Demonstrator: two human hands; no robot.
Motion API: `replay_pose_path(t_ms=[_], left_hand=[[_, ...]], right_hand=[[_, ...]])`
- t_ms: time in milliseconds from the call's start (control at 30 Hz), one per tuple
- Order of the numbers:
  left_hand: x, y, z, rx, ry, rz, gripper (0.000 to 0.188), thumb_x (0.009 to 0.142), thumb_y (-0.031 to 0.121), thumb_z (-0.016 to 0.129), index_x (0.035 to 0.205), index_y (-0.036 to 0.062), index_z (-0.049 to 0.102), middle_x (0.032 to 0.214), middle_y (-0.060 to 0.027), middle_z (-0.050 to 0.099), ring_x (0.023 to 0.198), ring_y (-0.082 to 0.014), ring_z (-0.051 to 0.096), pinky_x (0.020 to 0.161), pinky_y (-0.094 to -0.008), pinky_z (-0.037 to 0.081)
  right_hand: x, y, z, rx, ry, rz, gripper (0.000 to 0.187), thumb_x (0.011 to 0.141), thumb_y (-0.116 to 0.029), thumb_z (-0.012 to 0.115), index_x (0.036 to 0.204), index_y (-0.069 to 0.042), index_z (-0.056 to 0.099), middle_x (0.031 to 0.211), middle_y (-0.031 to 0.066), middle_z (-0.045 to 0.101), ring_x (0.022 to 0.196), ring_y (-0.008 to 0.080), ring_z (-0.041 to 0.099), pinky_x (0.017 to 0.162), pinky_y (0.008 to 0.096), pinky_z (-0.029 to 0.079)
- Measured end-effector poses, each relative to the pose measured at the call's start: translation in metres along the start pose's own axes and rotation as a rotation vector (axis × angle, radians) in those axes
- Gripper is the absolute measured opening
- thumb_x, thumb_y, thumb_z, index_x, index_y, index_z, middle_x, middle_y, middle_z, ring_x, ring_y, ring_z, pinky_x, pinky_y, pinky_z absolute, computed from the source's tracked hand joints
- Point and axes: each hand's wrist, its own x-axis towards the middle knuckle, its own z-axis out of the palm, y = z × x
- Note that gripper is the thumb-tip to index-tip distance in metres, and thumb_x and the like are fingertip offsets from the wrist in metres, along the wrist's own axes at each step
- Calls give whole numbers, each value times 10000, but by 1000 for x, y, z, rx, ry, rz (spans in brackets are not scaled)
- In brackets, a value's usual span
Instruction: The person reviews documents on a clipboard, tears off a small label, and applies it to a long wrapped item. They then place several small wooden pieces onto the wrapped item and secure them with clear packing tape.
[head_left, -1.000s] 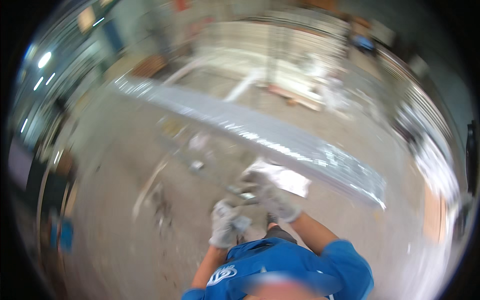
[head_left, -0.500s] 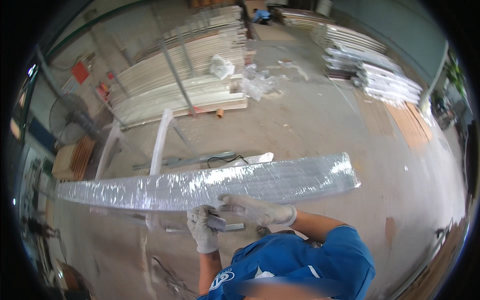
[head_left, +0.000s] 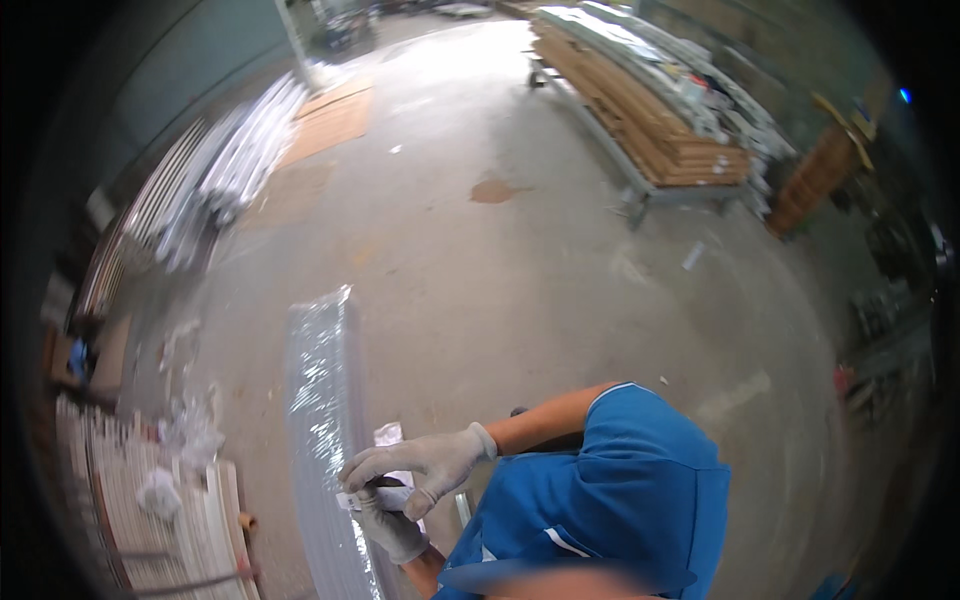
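Note:
My left hand (head_left: 390, 530), in a pale work glove, is closed around a small white roll (head_left: 393, 497). Over that roll bends my gloved right hand (head_left: 435, 465), its fingers and thumb curled on either side of it; part of the roll is hidden by them. A small white slip (head_left: 348, 501) with dark marks sticks out beside my fingers, over the wrapped bundle. This long bundle (head_left: 322, 390) of grey lengths, tightly wrapped in shiny clear film, runs away from me just left of my hands. Whether my fingertips touch it I cannot tell.
Stacked pale boards (head_left: 140, 520) and crumpled clear film (head_left: 192, 430) lie at the left. Farther off are film-wrapped bundles (head_left: 245, 150) and cardboard sheets (head_left: 325, 120). A low metal trolley (head_left: 690, 195) carrying brown boards stands at the far right.
My view has swung right, so the bundle now points away from me instead of lying across. My right hand has come onto the roll in my left hand, and a small slip shows there.

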Motion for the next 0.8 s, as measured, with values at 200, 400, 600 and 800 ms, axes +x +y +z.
replay_pose_path(t_ms=[200,400,600,800], left_hand=[[14,-55,44,-32,-213,89,319,1046,306,551,1109,0,611,1015,-80,641,929,-152,639,772,-310,555],[44,-85,128,-430,16,-477,198,991,247,640,1005,50,634,905,-61,649,769,-150,632,644,-282,529],[30,-85,309,-106,-492,-322,247,1004,187,620,1162,-2,630,1066,-118,692,741,-185,668,627,-303,558],[37,-99,487,-122,-838,-340,315,999,169,617,1236,-38,625,1080,-161,711,753,-186,684,643,-302,566]], right_hand=[[-76,-38,-18,-136,139,53,841,808,-358,788,1483,-40,399,1562,202,337,1481,351,289,1197,470,282],[-171,-57,-61,-427,203,-29,876,860,-366,764,1546,-56,316,1587,203,323,1505,353,252,1216,475,240],[-289,-125,-183,-208,608,184,849,919,-434,712,1532,-5,312,1522,168,426,1439,301,371,1182,448,285],[-360,-179,-260,-50,897,106,844,918,-440,714,1519,7,325,1439,143,479,1371,252,436,1152,417,320]])
